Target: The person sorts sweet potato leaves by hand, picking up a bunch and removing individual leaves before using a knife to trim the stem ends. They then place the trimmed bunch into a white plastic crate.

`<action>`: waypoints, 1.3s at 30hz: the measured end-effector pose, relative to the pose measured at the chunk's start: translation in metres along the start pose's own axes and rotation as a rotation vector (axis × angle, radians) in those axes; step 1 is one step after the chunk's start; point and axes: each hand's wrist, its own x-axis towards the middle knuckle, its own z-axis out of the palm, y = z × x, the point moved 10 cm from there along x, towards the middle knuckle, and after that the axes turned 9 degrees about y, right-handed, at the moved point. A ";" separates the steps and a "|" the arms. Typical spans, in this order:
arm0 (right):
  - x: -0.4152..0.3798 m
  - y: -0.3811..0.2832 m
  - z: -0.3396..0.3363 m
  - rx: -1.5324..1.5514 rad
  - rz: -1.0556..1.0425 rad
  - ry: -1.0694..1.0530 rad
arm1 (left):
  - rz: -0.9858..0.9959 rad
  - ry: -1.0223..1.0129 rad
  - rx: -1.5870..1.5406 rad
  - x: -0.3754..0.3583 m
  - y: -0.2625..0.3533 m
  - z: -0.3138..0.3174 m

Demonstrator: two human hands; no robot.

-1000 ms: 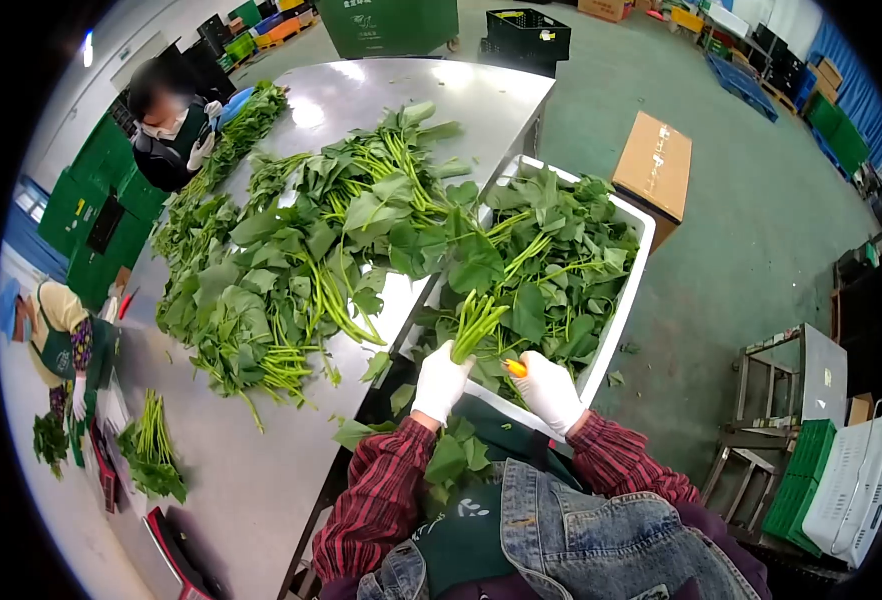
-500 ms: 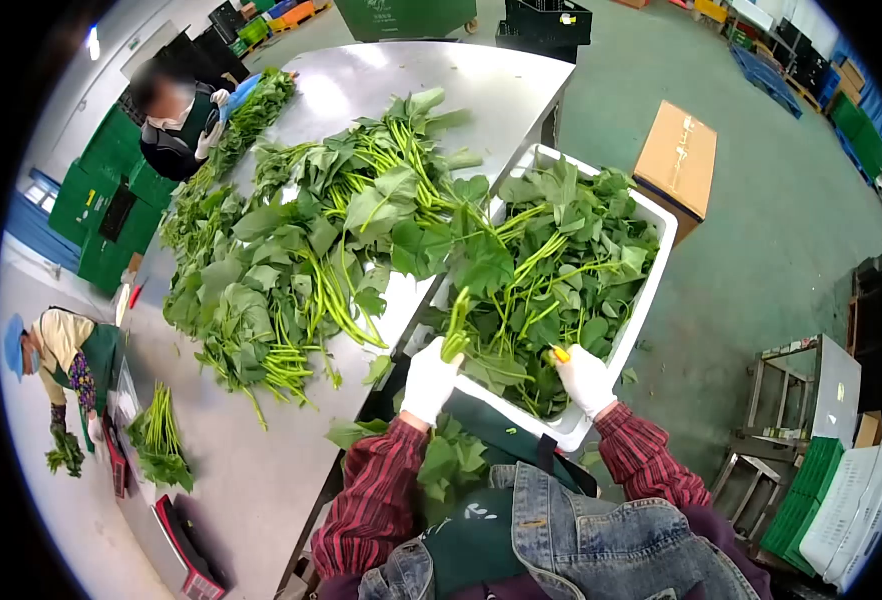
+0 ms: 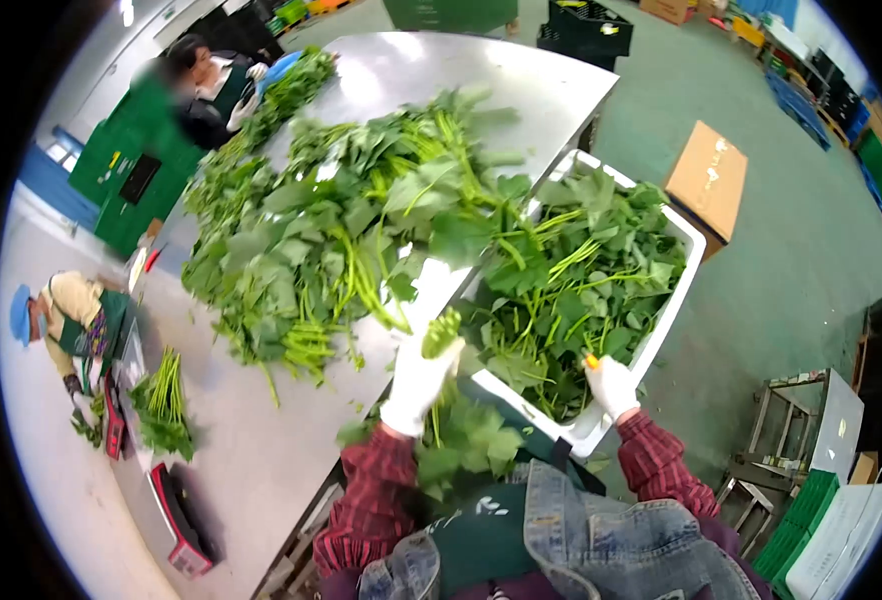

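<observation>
My left hand [image 3: 421,385], in a white glove, is closed around a bunch of leafy greens [image 3: 442,335] at the table's edge. The stem ends point up out of the fist and the leaves hang below it, in front of my apron. My right hand [image 3: 613,388], also gloved, is closed over the near right part of a white tub [image 3: 699,243]. From its fingers sticks a small yellow-orange piece [image 3: 591,361]; the rest of that thing is hidden. Loose leafy greens [image 3: 581,290] fill the tub.
A large pile of greens [image 3: 291,240] covers the metal table [image 3: 261,470]. Red-edged scales [image 3: 183,530] and a small bunch [image 3: 164,405] lie at left. Two co-workers stand across the table. A cardboard box [image 3: 709,185] stands beyond the tub.
My left hand has moved left with its bunch, away from the tub toward the table edge. The right hand stays at the tub. The co-worker at left has lowered a bunch toward a scale.
</observation>
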 end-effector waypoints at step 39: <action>-0.096 -0.338 -0.005 0.385 -0.736 -0.361 | 0.262 0.867 -1.286 -0.158 -0.136 -0.395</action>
